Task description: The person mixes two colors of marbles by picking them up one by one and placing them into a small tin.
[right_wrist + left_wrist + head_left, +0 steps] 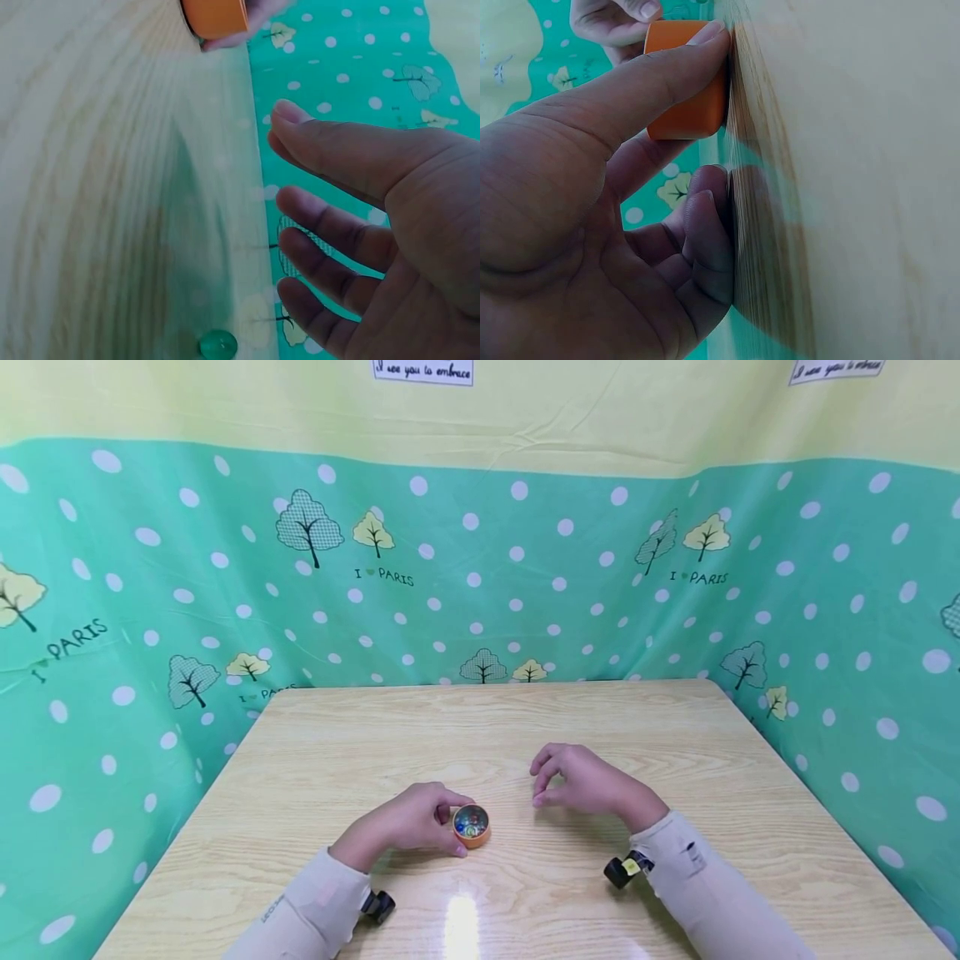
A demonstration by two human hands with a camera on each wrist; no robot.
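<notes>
A small round orange container (472,826) sits on the wooden table, with several colourful glass marbles showing inside it. My left hand (417,818) grips its side between thumb and a finger. In the left wrist view the thumb lies along the orange wall (686,112), while the other fingers curl loosely down at the tabletop. To the right, my right hand (581,779) hovers over the table with its fingers loosely bent and nothing held. A green glass marble (218,345) rests on the table in the right wrist view, apart from that hand's fingers.
The light wood table (480,727) has its far edge against a green and yellow printed cloth (487,560), which also hangs at both sides. Black wrist cameras are strapped on the left sleeve (300,906) and the right sleeve (712,893).
</notes>
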